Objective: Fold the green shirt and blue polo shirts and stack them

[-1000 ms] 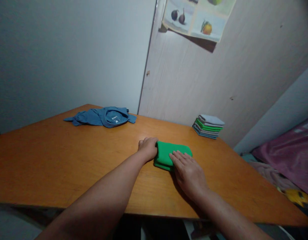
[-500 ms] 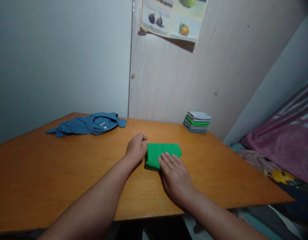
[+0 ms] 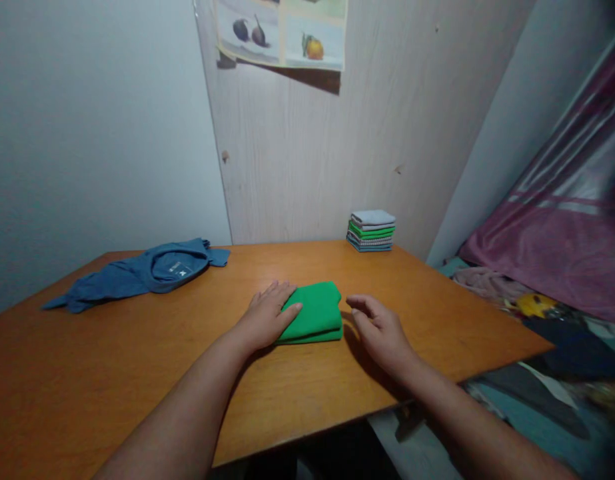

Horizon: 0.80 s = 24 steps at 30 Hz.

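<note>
A folded green garment point(image 3: 314, 310) lies in layers on the wooden table, near its middle. My left hand point(image 3: 271, 312) rests flat on its left end, fingers stretched out and thumb spread over the top. Just off the garment's right edge, my right hand point(image 3: 380, 327) hovers with bent fingers, the thumb apart from them and nothing held.
A crumpled blue T-shirt point(image 3: 152, 273) is spread at the back left of the table point(image 3: 112, 373). At the back right stands a stack of folded clothes point(image 3: 371, 231). Beyond the right edge are a pink curtain point(image 3: 552, 247) and piled fabric.
My right hand has come off the garment's top to its right side. My left hand has moved from the left edge onto the top, its fingers now flat. The view has turned slightly right.
</note>
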### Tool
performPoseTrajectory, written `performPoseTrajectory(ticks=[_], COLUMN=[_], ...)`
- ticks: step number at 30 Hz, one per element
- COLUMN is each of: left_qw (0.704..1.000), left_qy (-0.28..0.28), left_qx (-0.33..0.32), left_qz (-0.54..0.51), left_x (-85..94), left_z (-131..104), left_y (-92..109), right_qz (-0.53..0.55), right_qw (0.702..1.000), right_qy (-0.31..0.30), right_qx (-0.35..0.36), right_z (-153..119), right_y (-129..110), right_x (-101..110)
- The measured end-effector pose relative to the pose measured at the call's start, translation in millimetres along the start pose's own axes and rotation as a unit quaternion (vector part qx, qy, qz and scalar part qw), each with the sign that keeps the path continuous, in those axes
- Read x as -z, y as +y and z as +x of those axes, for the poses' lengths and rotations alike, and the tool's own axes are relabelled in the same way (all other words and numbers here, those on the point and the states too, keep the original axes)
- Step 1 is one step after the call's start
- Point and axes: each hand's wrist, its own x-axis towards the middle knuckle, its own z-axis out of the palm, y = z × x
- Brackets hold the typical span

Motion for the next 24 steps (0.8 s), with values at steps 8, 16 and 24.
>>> performPoseTrajectory(ticks=[8,16,24], left_qw=[0.986,0.978,0.971], left_qy=[0.041,0.035,0.075], left_qx=[-0.134,-0.125,-0.145], left_qz=[0.087,0.160,0.176], left_x=[8.2,-0.5,-4.0], left_z=[-13.0,-14.2,-10.1], left_y=[30.9,52.4,41.3], right_qz=[-0.149,-0.195,-0.246], right_qw=[0.978,0.972,0.961], right_qy=[-0.145,-0.130,-0.127], right_qx=[0.020,0.009,0.010], right_z=[-13.2,-8.7,-9.6], right_y=[-6.2,-5.7,-11.2], right_x=[3.7,-6.2,-8.5])
